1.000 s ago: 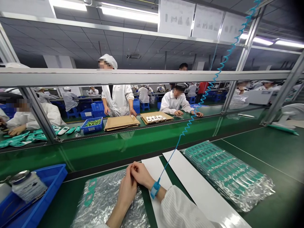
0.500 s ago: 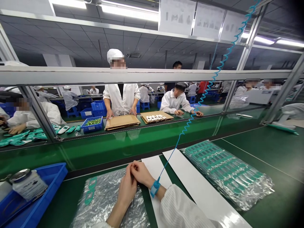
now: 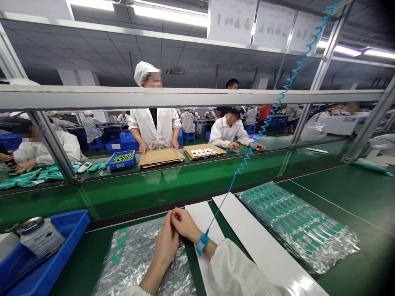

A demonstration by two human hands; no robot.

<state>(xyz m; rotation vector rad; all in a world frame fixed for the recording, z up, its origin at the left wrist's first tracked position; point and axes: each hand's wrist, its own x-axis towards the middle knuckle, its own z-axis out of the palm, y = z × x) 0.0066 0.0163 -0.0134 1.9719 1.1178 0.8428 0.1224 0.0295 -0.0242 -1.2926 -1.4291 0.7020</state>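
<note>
Head view: my left hand (image 3: 166,244) and right hand (image 3: 186,224) meet, fingers curled in, over the right side of crinkled clear plastic (image 3: 145,263); tips hidden, so I cannot tell whether they pinch anything. Green frames (image 3: 119,246) lie at the plastic's left, inside or on top unclear. Frame edge crops the plastic and blue tray (image 3: 70,236).

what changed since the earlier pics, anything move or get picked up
The standing co-worker has turned their head from the picture's left toward its right; one of their hands, just off the cardboard stack at first, is now at its left end. The person's left hand and right hand stayed together, with nothing visibly picked up or let go. The plastic sheet and blue tray stayed put.
</note>
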